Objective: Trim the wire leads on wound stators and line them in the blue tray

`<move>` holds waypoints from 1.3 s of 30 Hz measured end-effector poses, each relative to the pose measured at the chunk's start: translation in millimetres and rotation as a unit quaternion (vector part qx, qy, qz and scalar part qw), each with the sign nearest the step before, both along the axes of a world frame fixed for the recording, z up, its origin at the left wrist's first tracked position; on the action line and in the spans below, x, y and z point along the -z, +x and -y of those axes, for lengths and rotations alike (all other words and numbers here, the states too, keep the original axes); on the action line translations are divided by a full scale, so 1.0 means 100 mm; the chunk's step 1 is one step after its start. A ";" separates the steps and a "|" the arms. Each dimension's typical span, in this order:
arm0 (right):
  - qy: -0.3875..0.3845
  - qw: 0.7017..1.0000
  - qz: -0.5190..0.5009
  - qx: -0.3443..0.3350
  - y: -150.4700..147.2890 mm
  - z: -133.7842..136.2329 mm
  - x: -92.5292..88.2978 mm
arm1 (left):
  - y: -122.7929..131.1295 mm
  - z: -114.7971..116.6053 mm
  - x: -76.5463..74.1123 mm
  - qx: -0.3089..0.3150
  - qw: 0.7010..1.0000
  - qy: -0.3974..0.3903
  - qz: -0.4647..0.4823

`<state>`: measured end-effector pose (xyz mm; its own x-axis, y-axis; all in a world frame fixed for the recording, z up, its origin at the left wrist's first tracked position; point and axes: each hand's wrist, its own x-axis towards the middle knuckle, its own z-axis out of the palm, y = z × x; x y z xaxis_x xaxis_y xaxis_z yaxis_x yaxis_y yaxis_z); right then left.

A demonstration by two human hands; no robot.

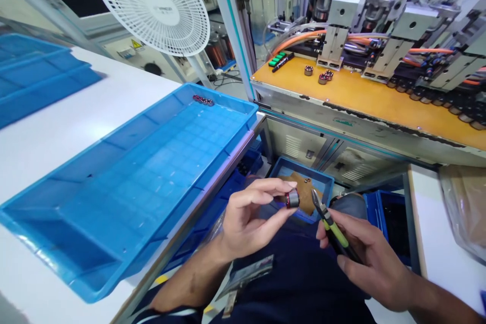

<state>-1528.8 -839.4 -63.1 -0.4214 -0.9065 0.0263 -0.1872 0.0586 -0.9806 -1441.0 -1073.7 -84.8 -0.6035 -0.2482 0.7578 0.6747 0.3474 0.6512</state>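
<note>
Between the fingertips and thumb of my left hand (250,217) is a small round motor part (292,199), a dark grey metal ring with some red at its side. My right hand (370,253) is closed around the diagonal cutters (336,233), which have green and black handles. Their jaws point up and to the left, a short way right of the motor part and apart from it. Below and behind both hands is a blue bin (281,164) with a piece of brown cardboard (306,200) and a few tiny bits in it.
A long blue tray (152,162) on the white table at left holds a short row of similar parts (203,100) in its far corner. Stacked blue trays (38,71) and a white fan (159,7) stand beyond. Machinery rises over an orange bench (357,93) bearing several motor parts (322,78).
</note>
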 end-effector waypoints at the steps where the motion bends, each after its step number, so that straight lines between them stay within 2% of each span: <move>1: 0.001 1.000 0.001 -0.007 0.01 -0.01 -0.01 | 0.00 0.00 0.01 -0.011 1.000 -0.009 0.001; 4: 0.000 1.000 0.010 -0.020 0.02 0.01 -0.03 | 0.02 0.01 0.01 -0.079 0.994 -0.072 0.007; 7: 0.001 1.000 0.013 -0.023 0.03 0.04 -0.05 | 0.06 0.02 -0.06 -0.151 0.974 -0.170 0.024; 11: 0.003 1.000 0.000 -0.025 0.03 0.08 -0.07 | 0.09 0.03 -0.13 -0.181 0.960 -0.211 0.037; 18: 0.017 0.999 0.025 -0.045 0.05 0.09 -0.16 | 0.12 0.03 -0.08 -0.184 0.961 -0.202 0.050; 26: 0.029 0.996 0.066 -0.056 0.05 0.08 -0.17 | 0.12 0.02 -0.12 -0.166 0.958 -0.230 0.035; 32: 0.017 0.992 0.110 -0.062 0.05 0.08 -0.17 | 0.11 0.01 -0.07 -0.123 0.978 -0.170 0.020; 39: 0.015 0.990 0.129 -0.056 0.04 0.13 -0.18 | 0.11 0.00 -0.07 -0.121 0.979 -0.164 0.024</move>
<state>-1524.7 -852.5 -45.4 -0.3068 -0.9469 -0.0962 0.0630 0.0806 -0.9948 -1429.7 -1073.8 -77.7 -0.5937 -0.1361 0.7931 0.5186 0.6890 0.5064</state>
